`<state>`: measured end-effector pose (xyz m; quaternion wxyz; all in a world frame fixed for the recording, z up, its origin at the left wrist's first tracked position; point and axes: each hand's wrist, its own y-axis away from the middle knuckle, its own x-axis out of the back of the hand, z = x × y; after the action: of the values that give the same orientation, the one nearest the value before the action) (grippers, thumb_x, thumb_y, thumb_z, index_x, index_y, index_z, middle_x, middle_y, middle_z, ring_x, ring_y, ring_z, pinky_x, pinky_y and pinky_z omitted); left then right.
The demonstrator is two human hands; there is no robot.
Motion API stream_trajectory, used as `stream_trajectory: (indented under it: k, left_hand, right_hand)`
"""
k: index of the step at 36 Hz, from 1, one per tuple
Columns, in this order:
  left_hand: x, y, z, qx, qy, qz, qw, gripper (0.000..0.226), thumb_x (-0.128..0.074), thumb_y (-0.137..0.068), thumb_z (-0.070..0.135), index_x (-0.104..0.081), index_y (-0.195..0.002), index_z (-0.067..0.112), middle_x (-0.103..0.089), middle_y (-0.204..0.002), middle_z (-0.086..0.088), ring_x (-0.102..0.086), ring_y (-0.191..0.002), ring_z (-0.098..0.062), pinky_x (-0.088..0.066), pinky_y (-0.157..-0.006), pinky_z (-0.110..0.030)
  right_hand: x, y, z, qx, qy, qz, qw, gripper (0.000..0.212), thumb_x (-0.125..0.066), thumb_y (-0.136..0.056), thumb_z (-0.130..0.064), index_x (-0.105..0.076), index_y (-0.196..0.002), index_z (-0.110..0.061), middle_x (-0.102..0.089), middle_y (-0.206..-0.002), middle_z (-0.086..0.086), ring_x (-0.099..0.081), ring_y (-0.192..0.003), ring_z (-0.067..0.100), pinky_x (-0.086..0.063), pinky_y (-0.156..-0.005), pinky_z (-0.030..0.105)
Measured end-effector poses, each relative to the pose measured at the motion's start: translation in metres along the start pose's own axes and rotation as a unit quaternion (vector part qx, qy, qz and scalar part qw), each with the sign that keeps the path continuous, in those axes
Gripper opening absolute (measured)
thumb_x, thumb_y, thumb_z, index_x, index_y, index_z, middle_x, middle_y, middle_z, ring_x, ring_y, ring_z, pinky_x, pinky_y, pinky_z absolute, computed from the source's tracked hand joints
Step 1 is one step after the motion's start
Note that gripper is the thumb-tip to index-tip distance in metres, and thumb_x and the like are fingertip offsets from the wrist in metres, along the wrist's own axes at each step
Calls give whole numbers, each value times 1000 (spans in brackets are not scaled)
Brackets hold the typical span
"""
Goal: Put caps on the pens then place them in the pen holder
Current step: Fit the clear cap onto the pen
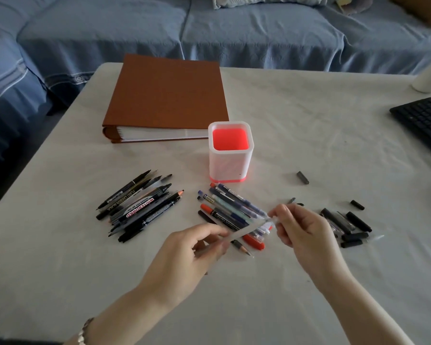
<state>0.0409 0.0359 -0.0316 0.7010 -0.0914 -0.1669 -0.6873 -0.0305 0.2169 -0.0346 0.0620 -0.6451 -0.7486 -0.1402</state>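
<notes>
The left hand point(184, 255) has its fingers curled round the barrel of a pale, see-through pen point(244, 231); the right hand point(301, 230) pinches what looks like its clear cap point(271, 218) at the tip. Capping is under way, I'd say. Next comes a straight push home, then a drop into the pen holder point(230, 155), standing empty just beyond. One black marker point(139, 207) reads WHITEBOARD; other print is too small.

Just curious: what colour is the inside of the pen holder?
The holder is bright red inside, white outside; head view.
</notes>
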Motion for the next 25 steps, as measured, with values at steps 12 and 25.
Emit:
stream_trajectory:
  k: [12,25]
  left_hand:
    - [-4,4,-1,-36,-46,15,998,9,-72,-76,26,-65,-72,30,-61,-58,12,-50,-50,-3,-40,-50,-13]
    - [0,4,-7,-94,-121,-28,988,28,-57,-73,39,-61,-98,28,-64,-85,18,-50,-57,10,-33,-55,1]
  right_hand:
    - [-4,10,2,43,17,-98,994,30,-39,-93,-22,-62,-74,-21,-44,-45,-12,-35,-46,4,-30,-50,12]
    - [-18,25,23,58,37,-135,988,27,-33,-84,-42,-59,-77,-38,-47,-53,-12,-38,-52,4,-33,-57,20]
